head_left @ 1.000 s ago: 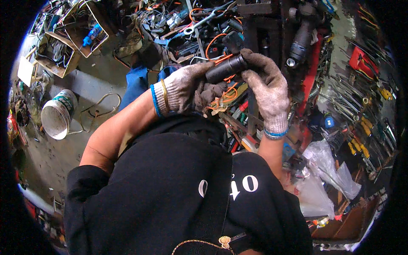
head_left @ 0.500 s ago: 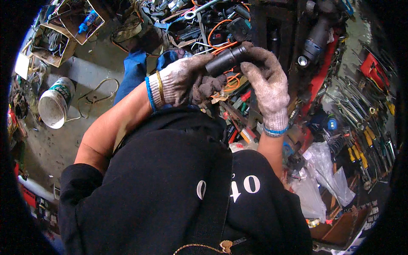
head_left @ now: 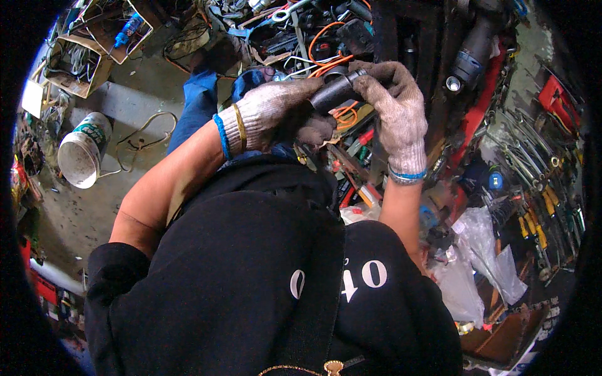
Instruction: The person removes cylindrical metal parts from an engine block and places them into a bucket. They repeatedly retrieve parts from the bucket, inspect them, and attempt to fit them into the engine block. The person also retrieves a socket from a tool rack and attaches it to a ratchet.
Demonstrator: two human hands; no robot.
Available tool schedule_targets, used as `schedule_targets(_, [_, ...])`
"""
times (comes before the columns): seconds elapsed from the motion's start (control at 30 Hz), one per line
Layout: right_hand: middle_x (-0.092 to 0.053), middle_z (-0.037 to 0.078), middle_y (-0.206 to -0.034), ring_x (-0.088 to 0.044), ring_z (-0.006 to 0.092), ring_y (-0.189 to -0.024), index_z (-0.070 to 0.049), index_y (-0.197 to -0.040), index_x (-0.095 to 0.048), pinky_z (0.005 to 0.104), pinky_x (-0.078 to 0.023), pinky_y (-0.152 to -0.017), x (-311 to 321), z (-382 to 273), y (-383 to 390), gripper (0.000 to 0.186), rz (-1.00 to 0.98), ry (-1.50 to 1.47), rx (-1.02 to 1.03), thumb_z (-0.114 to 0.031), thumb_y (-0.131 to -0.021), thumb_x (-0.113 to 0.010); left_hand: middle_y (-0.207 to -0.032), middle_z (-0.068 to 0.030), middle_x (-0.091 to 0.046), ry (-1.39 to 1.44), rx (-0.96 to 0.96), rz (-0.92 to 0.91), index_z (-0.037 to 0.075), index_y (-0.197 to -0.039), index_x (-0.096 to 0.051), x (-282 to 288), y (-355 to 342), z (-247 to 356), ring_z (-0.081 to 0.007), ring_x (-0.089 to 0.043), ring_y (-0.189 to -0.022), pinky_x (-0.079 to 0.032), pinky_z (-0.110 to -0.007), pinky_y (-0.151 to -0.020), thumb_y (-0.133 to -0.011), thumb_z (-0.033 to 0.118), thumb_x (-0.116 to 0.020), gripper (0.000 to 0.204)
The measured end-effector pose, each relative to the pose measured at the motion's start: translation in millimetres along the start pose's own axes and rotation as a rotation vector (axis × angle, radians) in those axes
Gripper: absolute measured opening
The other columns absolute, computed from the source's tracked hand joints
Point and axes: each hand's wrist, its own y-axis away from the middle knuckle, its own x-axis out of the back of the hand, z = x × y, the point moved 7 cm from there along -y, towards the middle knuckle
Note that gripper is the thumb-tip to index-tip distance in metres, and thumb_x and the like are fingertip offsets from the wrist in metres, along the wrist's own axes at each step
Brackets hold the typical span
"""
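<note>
A black metal cylinder point(head_left: 331, 96), stepped toward its right end, is held in front of my body over a heap of tools. My left hand point(head_left: 269, 108), in a soiled knitted glove with a blue cuff, is closed around its left end. Bent over the other end are the gloved fingers of my right hand point(head_left: 396, 109), pinching near a narrow, shiny rim. Those fingers partly hide that end, so what sits in it cannot be made out. The cylinder is tilted, its right end higher in the picture.
Beyond my hands lie jumbled tools and an orange cable point(head_left: 326, 39). At left stand a white bucket point(head_left: 83, 150) and a carton with a blue bottle point(head_left: 129, 30). Several spanners point(head_left: 530, 150), a dark power tool point(head_left: 467, 66) and plastic bags point(head_left: 458, 282) lie at right.
My right fingers have drawn in and curled over the cylinder's right end, where a shiny rim now shows. The cylinder has shifted slightly; my left hand keeps its hold.
</note>
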Motion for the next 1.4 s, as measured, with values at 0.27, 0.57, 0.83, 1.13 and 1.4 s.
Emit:
schedule_targets(0.27, [-0.069,0.008,-0.089,-0.065,0.0127,-0.081,-0.001,-0.099,-0.066,0.028,-0.054,-0.072,-3.4,6.8,-3.3,0.025,0.013,-0.024,-0.028,-0.016,-0.083,-0.08,-0.103,-0.016,-0.069,-0.06,-0.057,-0.025,0.003,-0.124,-0.056,3.1,6.0,6.6,-0.0214,-0.072,-0.086,-0.063,-0.032,-0.076,-0.101,0.029,-0.057,0.035])
schedule_targets(0.57, [-0.069,0.008,-0.089,-0.064,0.0133,-0.079,-0.002,-0.098,-0.067,0.0285,-0.053,-0.072,-7.3,6.6,-2.5,0.026,0.027,-0.001,0.005,-0.018,-0.082,-0.08,-0.103,-0.0163,-0.069,-0.038,-0.049,-0.015,0.003,-0.125,-0.055,6.3,8.4,4.6,-0.0221,-0.073,-0.087,-0.063,-0.032,-0.076,-0.103,0.028,-0.055,0.033])
schedule_targets(0.83, [-0.069,0.008,-0.09,-0.063,0.0135,-0.08,-0.002,-0.098,-0.067,0.0296,-0.052,-0.074,-10.1,9.8,-3.7,0.025,0.017,0.039,0.005,-0.018,-0.083,-0.079,-0.101,-0.0166,-0.07,0.011,-0.039,-0.052,0.002,-0.126,-0.054,11.2,9.5,2.5,-0.023,-0.073,-0.087,-0.063,-0.032,-0.073,-0.103,0.028,-0.054,0.035])
schedule_targets(1.13, [-0.069,0.008,-0.091,-0.063,0.0131,-0.083,-0.001,-0.096,-0.066,0.0296,-0.053,-0.077,-14.1,-1.8,-1.5,0.025,0.0,0.103,0.01,-0.017,-0.083,-0.08,-0.096,-0.0131,-0.069,-0.45,-0.444,-0.114,0.003,-0.122,-0.057,10.6,8.2,21.1,-0.0189,-0.071,-0.078,-0.061,-0.03,-0.067,-0.102,0.03,-0.056,0.033])
schedule_targets(1.4, [-0.069,0.009,-0.091,-0.064,0.0134,-0.082,0.0,-0.097,-0.065,0.0282,-0.054,-0.074,-14.7,1.6,3.5,0.027,0.023,0.106,-0.052,-0.017,-0.083,-0.081,-0.086,-0.0095,-0.068,-0.099,-0.106,0.083,0.002,-0.118,-0.059,23.9,6.1,11.4,-0.0144,-0.068,-0.069,-0.058,-0.027,-0.061,-0.102,0.031,-0.056,0.033])
